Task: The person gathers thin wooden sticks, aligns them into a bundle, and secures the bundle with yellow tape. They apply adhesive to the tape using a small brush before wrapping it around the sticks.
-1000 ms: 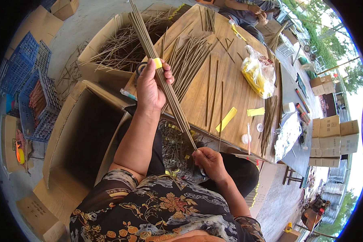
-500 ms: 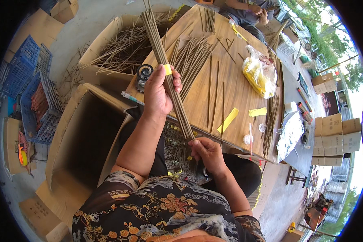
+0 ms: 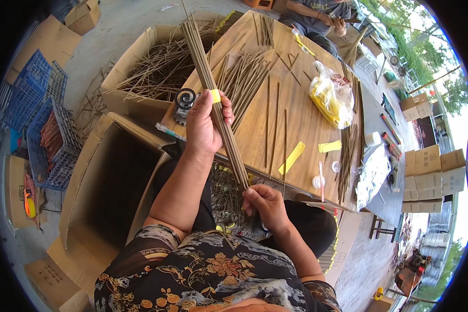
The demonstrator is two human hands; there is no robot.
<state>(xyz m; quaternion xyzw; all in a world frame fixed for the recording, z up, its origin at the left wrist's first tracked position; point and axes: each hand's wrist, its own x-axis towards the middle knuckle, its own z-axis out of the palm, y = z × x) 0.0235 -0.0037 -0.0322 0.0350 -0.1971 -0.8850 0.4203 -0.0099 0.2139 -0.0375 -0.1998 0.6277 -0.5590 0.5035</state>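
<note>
Left hand [image 3: 202, 129] grips one stick bundle [image 3: 232, 150] at its one yellow band [image 3: 215, 96], right hand [image 3: 269, 205] pinches its lower end, the two closer together than a second ago.

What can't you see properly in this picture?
All in the head view:
How many sticks the left hand holds: they overlap.
Whether the right hand pinches their lower tips: it blocks that spot.
The open cardboard box's bottom: lost in dark shadow.
The co-worker's head: cut off by the top edge.

Blown-out daylight at right, curved fisheye edges.
</note>
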